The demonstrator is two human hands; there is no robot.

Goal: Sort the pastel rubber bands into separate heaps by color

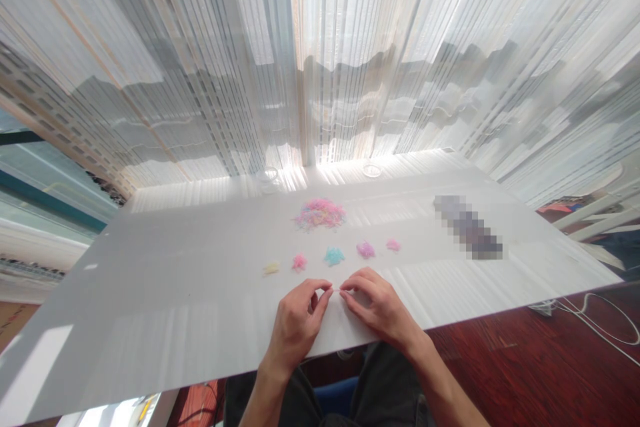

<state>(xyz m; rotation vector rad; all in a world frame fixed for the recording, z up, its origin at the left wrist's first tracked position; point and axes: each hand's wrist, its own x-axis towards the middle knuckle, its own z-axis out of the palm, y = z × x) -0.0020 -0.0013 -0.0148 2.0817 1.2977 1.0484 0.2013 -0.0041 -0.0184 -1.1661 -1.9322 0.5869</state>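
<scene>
Between my hands a tiny thin pale-pink strand [337, 289] is held at its two ends; its exact kind is too small to make out. My left hand [300, 317] pinches one end with thumb and forefinger. The other end sits in the pinch of my right hand [376, 303]. Just beyond lies a row of small piles of similar bits: yellow [271, 268], hot pink [299, 262], turquoise [334, 255], purple [365, 249] and light pink [393, 245]. Behind the row is a larger mixed-colour heap [320, 213].
The white table [150, 307] reaches back to striped sheer curtains [340, 93]. Two clear round dishes [271, 175] [371, 170] stand at its far edge. A pixelated dark object [469, 227] lies on the right. White cables [585, 313] rest on the red wooden floor.
</scene>
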